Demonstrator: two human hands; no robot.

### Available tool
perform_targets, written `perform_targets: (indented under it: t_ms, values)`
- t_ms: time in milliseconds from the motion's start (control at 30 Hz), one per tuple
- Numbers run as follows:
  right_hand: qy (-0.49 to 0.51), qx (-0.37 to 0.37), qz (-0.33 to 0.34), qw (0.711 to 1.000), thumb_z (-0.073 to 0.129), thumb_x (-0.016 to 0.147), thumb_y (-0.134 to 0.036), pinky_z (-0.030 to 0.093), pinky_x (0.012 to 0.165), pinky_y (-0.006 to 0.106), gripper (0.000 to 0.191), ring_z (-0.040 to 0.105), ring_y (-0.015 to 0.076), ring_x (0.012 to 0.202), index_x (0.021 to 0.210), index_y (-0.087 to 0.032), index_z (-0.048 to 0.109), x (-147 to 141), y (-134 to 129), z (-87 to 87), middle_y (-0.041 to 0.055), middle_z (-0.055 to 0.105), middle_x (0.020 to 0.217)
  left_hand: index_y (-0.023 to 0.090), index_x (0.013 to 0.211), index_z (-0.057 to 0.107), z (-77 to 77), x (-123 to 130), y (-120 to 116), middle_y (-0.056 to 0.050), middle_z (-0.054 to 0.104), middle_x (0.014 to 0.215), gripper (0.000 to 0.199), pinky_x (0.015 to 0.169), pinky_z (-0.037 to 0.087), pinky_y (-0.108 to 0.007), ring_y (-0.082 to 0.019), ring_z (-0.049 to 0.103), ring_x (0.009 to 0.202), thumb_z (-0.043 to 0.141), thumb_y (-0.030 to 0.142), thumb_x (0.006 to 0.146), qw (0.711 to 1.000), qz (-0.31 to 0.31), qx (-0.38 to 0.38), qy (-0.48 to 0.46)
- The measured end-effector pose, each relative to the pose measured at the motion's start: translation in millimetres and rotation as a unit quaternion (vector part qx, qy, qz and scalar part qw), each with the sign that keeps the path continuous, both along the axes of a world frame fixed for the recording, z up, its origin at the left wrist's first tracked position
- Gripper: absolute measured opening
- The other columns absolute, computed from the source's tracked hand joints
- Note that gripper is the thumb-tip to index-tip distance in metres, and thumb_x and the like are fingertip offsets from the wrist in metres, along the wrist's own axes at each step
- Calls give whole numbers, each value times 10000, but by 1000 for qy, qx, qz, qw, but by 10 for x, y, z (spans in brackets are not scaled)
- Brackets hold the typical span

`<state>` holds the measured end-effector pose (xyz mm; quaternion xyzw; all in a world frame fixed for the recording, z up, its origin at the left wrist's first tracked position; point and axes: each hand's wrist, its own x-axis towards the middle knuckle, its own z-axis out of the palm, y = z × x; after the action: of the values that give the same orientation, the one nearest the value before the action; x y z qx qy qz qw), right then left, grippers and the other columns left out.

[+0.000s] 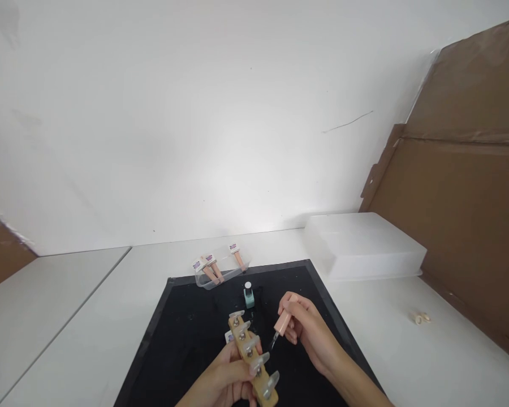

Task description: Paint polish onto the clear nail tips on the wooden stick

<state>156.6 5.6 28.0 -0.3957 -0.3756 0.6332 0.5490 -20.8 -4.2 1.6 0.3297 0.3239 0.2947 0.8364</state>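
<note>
In grip of left hand (228, 371), wooden stand (259, 388) with clear tips (271, 384); just right, brush (283, 322) in grip of right hand (309, 329).

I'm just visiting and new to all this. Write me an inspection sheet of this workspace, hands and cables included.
Surface: black mat on a white table.
Job's things: wooden strip bearing five clear nails; peach brush.
Clutter: teal bottle, upright, capped; clear tray with three labelled peach tubes; small pale rings at right.
Hands: left hand grips the strip; right hand holds the brush, tip near the nails.
Cables: nothing seen.
Surroundings: white wall; white bin; cardboard at both sides.
</note>
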Motion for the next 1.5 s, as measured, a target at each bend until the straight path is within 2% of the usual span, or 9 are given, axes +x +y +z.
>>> perform_targets:
  t_ms: [133, 400, 600, 867, 1100, 1300, 1500]
  values:
    - [22, 5, 21, 1000, 602, 750, -359, 218, 374, 189, 248, 298, 53, 362, 625, -151, 548, -4, -8, 9, -78, 393, 425, 161, 819, 548, -3, 5, 10, 28, 585, 590, 265, 428, 445, -197, -102, 568, 471, 661, 133, 581, 1000, 3, -5, 5]
    - [-25, 17, 60, 998, 621, 749, -411, 237, 389, 198, 293, 316, 59, 365, 639, -144, 571, 8, -25, 32, -71, 411, 426, 162, 829, 553, -20, 19, 30, 34, 574, 600, 269, 431, 456, -206, -106, 574, 478, 656, 128, 583, 1000, 5, -11, 6]
    - [-46, 22, 3, 999, 599, 742, -323, 240, 393, 201, 224, 298, 63, 370, 602, -156, 546, -6, -14, 4, -73, 406, 421, 157, 825, 561, 0, 6, 13, 36, 561, 607, 259, 436, 464, -210, -104, 571, 489, 653, 108, 588, 1000, 13, -13, 6]
    - [7, 19, -45, 999, 591, 734, -325, 212, 395, 203, 224, 255, 69, 395, 594, -170, 510, -16, -19, 11, -73, 383, 429, 156, 821, 555, -17, -14, -6, 25, 569, 599, 234, 429, 441, -197, -92, 544, 468, 658, 135, 613, 1000, 6, 3, -5]
    - [11, 32, 12, 999, 638, 734, -430, 208, 397, 211, 301, 275, 62, 370, 637, -154, 570, -11, -27, -1, -80, 371, 415, 169, 848, 538, 81, -33, 11, 30, 563, 685, 263, 494, 466, -224, -107, 583, 557, 671, 118, 628, 1000, -20, -13, 7]
    - [-6, 33, 38, 999, 650, 730, -466, 203, 403, 212, 342, 285, 57, 361, 641, -145, 573, -12, -39, 22, -84, 378, 412, 171, 830, 519, 58, 2, 26, 40, 573, 612, 321, 438, 443, -202, -102, 572, 496, 714, 165, 575, 1000, -20, -15, -5]
    - [-27, 50, 63, 996, 630, 740, -494, 206, 396, 209, 368, 286, 54, 366, 647, -143, 570, -8, -37, 26, -76, 398, 440, 163, 817, 523, 92, 12, 3, 25, 596, 633, 272, 460, 448, -206, -105, 584, 511, 687, 132, 603, 1000, -12, -16, 3]
